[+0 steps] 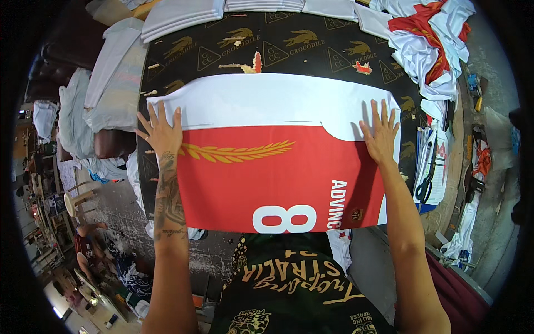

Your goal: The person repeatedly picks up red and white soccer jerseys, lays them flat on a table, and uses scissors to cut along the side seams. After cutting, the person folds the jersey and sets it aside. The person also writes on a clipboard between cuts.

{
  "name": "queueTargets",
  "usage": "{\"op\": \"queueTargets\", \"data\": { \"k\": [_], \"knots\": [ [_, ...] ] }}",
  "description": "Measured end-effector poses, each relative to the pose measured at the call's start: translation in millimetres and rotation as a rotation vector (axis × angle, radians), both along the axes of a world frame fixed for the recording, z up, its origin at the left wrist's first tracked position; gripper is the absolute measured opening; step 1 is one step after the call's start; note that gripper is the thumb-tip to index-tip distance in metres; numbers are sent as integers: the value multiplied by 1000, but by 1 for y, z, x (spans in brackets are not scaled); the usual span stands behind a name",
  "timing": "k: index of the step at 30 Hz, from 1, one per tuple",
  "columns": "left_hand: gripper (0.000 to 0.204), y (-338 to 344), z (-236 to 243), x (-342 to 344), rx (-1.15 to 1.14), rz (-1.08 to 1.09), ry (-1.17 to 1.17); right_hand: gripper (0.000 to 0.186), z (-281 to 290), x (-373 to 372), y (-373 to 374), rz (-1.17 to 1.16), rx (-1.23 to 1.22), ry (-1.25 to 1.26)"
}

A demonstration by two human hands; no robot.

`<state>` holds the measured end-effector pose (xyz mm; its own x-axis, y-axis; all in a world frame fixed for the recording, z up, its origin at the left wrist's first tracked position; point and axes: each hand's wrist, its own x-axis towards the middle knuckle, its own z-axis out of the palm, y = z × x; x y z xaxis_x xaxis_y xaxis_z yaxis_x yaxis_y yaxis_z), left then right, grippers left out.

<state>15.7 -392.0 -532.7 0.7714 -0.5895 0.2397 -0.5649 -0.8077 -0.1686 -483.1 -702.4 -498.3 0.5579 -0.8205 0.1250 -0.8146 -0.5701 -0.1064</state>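
A red and white fabric panel (267, 178) lies spread over the black table, printed with a gold leaf branch and white lettering. Its near edge reaches the front of my body. My left hand (162, 133) rests flat with fingers spread on its left edge, where white meets red. On the right side of the panel, my right hand (381, 136) lies palm down on the white border, fingers apart. Neither hand grips anything.
The black tabletop (303, 53) has gold print and torn patches. Folded white fabric stacks (181, 19) line its far edge. White and red cloth (428, 44) is heaped far right. Black-handled scissors (425, 188) lie on papers (439, 167) at right. A person (86, 250) is at far left.
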Motion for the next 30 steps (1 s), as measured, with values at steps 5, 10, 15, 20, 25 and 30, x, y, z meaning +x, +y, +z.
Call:
{"op": "queueTargets", "data": {
  "k": [5,10,15,20,25,30],
  "knots": [
    [77,-14,-22,20,-167,-239,192,77,-26,22,10,-166,171,286],
    [76,-105,-26,88,-136,-253,148,80,-17,77,-94,-85,141,217],
    [64,-144,26,139,-298,-583,-95,69,61,100,-153,215,-233,-86],
    [40,62,26,-60,-329,-311,205,30,79,-40,52,80,300,-364],
    [45,240,20,-195,-510,188,306,18,13,-196,251,-742,1046,-504],
    [26,296,-11,-152,-744,138,465,80,-99,-280,234,-1099,1085,-768]
  ]
}}
